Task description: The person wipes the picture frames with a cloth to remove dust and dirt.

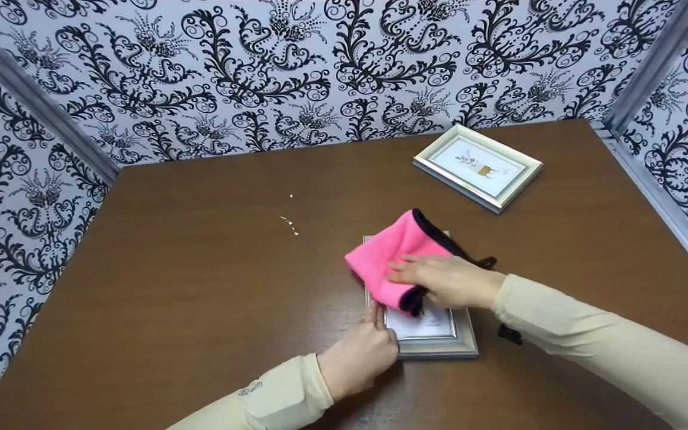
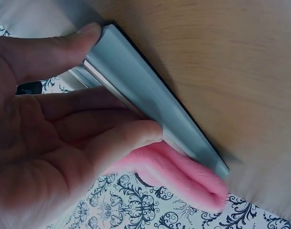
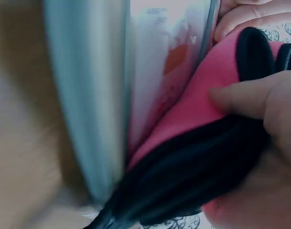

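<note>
A silver-white picture frame [image 1: 463, 343] lies flat on the table, partly covered by a pink cloth [image 1: 404, 239] with black edging. My right hand [image 1: 448, 280] holds the cloth against the picture, its fingers spread over the pink side. In the right wrist view the thumb [image 3: 241, 100] lies on the cloth beside a black-edged fold. At the frame's left side, my left hand [image 1: 362, 349] steadies it. The left wrist view shows the left thumb [image 2: 64, 52] at a corner of the frame [image 2: 135, 90] and the fingers over its edge.
A second picture frame [image 1: 520, 188] with a plant picture lies at the back right. Small white crumbs [image 1: 290, 223] are scattered left of the cloth on the brown table [image 1: 200, 269]. Patterned wall panels [image 1: 260, 65] enclose the back and both sides.
</note>
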`<state>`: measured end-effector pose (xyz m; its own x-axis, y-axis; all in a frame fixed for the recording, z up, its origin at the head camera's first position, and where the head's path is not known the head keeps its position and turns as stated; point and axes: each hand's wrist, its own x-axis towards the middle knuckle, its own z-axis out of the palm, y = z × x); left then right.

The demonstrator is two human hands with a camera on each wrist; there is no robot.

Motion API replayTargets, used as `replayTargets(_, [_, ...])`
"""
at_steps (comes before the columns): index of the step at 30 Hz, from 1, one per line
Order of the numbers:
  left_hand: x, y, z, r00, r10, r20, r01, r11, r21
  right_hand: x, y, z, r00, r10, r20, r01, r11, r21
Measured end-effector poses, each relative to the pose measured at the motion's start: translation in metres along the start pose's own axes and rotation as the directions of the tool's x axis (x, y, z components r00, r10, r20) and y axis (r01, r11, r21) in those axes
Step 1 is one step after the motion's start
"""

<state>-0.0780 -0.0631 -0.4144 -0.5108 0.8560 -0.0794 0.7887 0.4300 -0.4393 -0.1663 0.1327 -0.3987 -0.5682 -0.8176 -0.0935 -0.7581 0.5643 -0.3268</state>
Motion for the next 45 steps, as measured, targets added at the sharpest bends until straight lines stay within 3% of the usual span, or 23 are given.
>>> replayTargets(4, [0.002,0.002,-0.002,0.999,0.014,0.046,-0.015,1.0,0.022,-0.015,-0.001,0.003,0.995,0.089,-0.052,-0.092,0.993,-0.07])
replayTargets(8, [0.003,0.004,-0.002,0.997,0.021,0.069,-0.025,0.998,0.05,-0.026,-0.01,0.008,0.968,0.181,-0.172,-0.211,0.961,-0.176])
replayTargets(12, [0.003,0.004,-0.002,0.997,0.015,0.073,-0.016,1.0,0.023,-0.028,-0.022,0.013,0.938,0.217,-0.269,-0.283,0.93,-0.235])
replayTargets(16, [0.002,0.003,-0.001,0.998,0.011,0.064,-0.01,1.0,-0.024,-0.023,-0.028,0.014,0.926,0.236,-0.294,-0.307,0.925,-0.224])
replayTargets(19, [0.002,0.003,0.0,0.998,0.013,0.063,-0.012,1.0,-0.021,-0.014,-0.029,0.013,0.931,0.231,-0.281,-0.29,0.938,-0.191])
replayTargets(26, [0.006,0.005,0.001,1.0,0.0,0.024,-0.001,1.0,0.023,0.007,-0.023,0.012,0.966,0.171,-0.193,-0.177,0.984,-0.014])
replayTargets(31, [0.008,0.005,0.002,0.999,-0.029,-0.019,0.03,0.998,0.047,0.012,-0.01,0.012,0.99,0.033,-0.134,-0.026,0.998,0.053])
replayTargets(35, [0.008,0.004,0.003,0.998,-0.05,-0.041,0.051,0.998,0.028,0.007,0.0,0.008,0.994,-0.084,-0.064,0.089,0.993,0.083])
replayTargets(40, [0.009,0.004,0.001,0.999,-0.051,0.008,0.051,0.999,0.004,-0.006,0.005,0.005,0.993,-0.113,-0.036,0.112,0.993,-0.038])
replayTargets(45, [0.011,0.004,-0.003,0.996,-0.059,0.069,0.062,0.997,-0.043,-0.021,-0.003,0.003,0.995,-0.005,-0.096,-0.018,0.97,-0.241])
